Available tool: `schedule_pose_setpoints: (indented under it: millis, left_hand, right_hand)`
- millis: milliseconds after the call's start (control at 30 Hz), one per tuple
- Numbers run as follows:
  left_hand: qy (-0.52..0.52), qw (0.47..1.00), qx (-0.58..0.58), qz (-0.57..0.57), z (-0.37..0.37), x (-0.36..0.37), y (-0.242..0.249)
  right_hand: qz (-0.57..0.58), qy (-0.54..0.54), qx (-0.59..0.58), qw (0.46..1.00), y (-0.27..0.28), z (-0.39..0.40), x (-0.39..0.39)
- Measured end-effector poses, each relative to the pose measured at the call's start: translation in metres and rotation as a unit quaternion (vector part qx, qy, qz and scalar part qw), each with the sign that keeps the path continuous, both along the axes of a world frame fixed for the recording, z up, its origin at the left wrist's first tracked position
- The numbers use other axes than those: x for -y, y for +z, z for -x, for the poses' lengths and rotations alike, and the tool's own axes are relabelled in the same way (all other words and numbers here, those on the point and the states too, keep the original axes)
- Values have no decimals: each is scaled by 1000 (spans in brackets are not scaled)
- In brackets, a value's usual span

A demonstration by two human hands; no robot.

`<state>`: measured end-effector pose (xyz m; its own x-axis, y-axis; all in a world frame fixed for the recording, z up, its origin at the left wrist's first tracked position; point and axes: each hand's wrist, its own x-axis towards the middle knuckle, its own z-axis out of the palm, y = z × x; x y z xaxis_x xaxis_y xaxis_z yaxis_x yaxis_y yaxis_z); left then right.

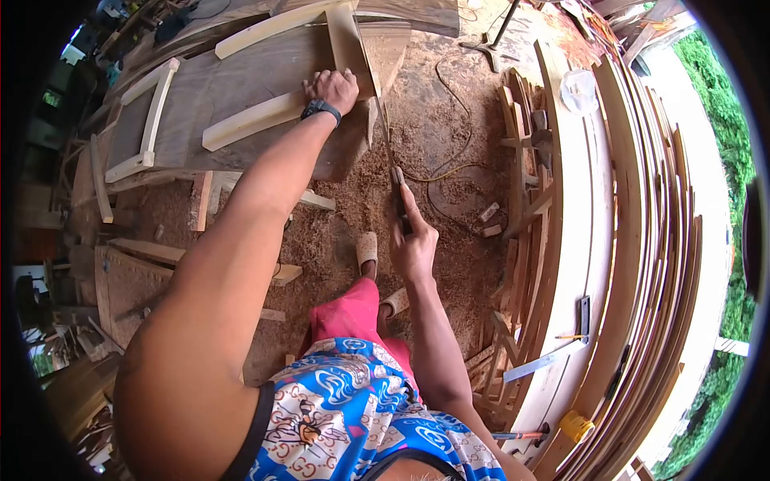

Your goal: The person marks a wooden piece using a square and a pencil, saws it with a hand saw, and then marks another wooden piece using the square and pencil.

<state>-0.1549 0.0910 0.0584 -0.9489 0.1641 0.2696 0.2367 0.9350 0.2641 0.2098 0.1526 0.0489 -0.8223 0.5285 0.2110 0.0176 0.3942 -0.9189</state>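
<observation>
Frame pieces [253, 120] lie on the table [208, 96], left of boards [573, 224] (square [545, 361] atop).

The sleeveless top [341, 401] is blue and white with touches of pink, printed with swirls, repeated G letters and a dark-and-orange figure; black trim [255, 429] edges it. Below the top come bright pink shorts [346, 311], then pale shoes [366, 245]. Well apart from the top, a dark watch [321, 110] sits behind the left hand [332, 90].
</observation>
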Motion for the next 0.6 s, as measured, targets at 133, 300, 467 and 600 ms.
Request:
schedule_pose_setpoints:
  millis: [133,300,467,600]
  left_hand:
    - [8,1000,-11,-1,0,-2,0]
    - [5,1000,-7,0,-4,-3,2]
    - [-12,1000,-19,13,-2,3,-7]
    - [-14,999,-19,25,0,2,2]
  right_hand:
    - [12,9,14,1000,23,-73,12]
    - [-41,-9,105,994,22,-239,38]
    - [13,-7,35,999,-18,-130,20]
    - [37,-22,12,999,-28,1,6]
